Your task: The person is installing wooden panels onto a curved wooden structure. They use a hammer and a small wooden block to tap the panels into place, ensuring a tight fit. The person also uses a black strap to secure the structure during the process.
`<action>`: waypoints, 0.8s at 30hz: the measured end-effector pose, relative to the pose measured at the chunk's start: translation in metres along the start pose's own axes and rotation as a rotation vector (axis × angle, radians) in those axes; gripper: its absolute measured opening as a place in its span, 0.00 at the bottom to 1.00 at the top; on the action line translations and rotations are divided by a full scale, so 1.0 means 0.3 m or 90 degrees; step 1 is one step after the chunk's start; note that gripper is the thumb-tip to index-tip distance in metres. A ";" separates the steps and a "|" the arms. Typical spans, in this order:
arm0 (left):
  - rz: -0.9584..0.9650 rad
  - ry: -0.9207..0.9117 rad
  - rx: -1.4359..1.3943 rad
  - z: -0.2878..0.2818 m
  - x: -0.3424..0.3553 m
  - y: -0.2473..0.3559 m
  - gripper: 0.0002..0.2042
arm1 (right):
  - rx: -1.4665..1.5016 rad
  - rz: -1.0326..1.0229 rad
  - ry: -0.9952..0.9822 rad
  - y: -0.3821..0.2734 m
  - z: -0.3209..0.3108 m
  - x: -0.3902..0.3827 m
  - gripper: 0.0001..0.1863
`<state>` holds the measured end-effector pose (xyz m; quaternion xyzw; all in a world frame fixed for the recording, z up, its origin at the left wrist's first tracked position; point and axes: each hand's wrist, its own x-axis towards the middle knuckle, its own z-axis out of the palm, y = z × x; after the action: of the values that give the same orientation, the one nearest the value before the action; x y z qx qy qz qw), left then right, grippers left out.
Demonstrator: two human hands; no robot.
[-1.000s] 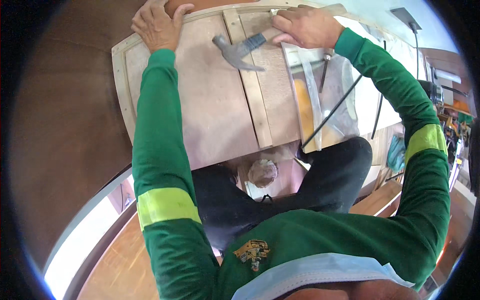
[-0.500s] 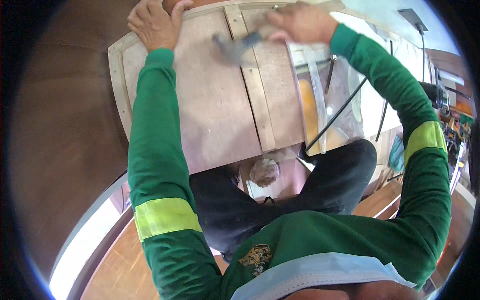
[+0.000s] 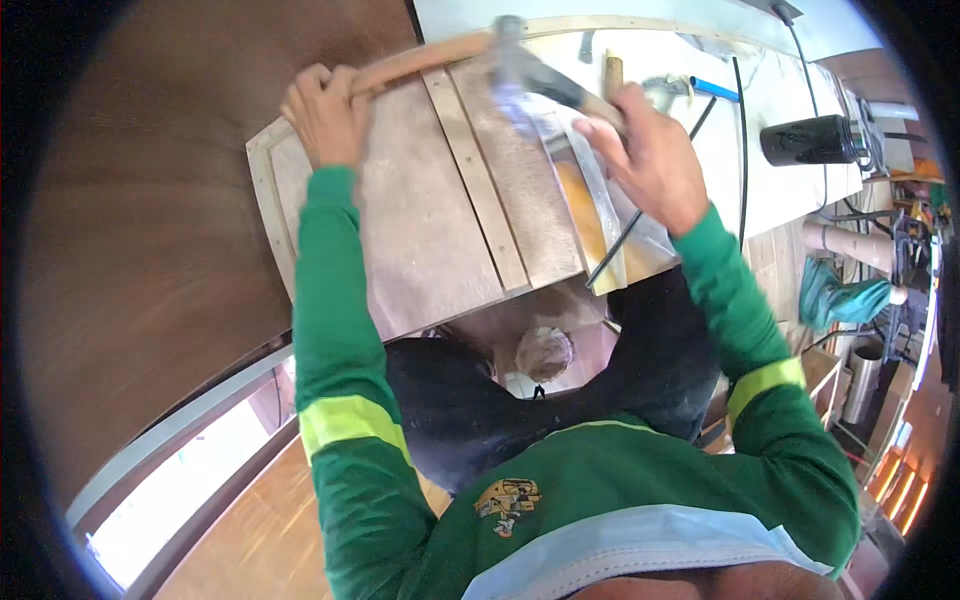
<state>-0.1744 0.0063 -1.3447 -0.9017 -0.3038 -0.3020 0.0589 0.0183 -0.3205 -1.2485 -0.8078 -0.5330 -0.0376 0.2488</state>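
Observation:
My left hand (image 3: 330, 118) is closed round the near-left end of a brown wooden strip (image 3: 425, 60), which slants along the far side of a pale wooden panel (image 3: 420, 215). In my right hand (image 3: 655, 165) is a hammer (image 3: 552, 84), gripped by its handle. The hammer's head is smeared by motion and overlaps the strip's right end; I cannot tell whether they touch. A lighter batten (image 3: 470, 165) with fastener heads along it crosses the panel from far to near.
Right of the panel, a plastic-wrapped yellow piece (image 3: 582, 215) and a thin black rod (image 3: 743, 150) lie on a white surface. A black cylinder (image 3: 808, 140) and a blue tube (image 3: 714, 89) are farther right. A brown wall (image 3: 170, 230) stands at left.
My left hand, flat on the panel's far edge before, now grips the brown strip. My right hand and the hammer have moved nearer and right. The whole view has shifted.

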 end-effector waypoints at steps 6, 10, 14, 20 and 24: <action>0.128 -0.118 -0.249 -0.264 -0.195 0.332 0.12 | 0.156 0.236 0.069 0.100 -0.071 -0.186 0.41; 0.112 -0.197 -0.366 -0.323 -0.183 0.400 0.13 | 0.319 0.319 -0.084 0.188 -0.083 -0.228 0.35; 0.096 -0.195 -0.484 -0.275 -0.116 0.407 0.18 | 0.383 0.325 -0.194 0.129 -0.142 -0.210 0.22; -0.506 -0.128 -0.973 0.092 -0.006 0.353 0.37 | 0.465 0.448 0.054 0.185 -0.060 -0.260 0.14; -0.368 -0.215 -0.299 0.392 0.104 0.392 0.45 | 0.474 0.461 0.204 0.233 -0.071 -0.262 0.16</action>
<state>-0.0263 -0.0386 -1.4128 -0.8050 -0.4728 -0.2153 -0.2865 0.0505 -0.4176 -1.2809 -0.7812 -0.1531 0.1192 0.5934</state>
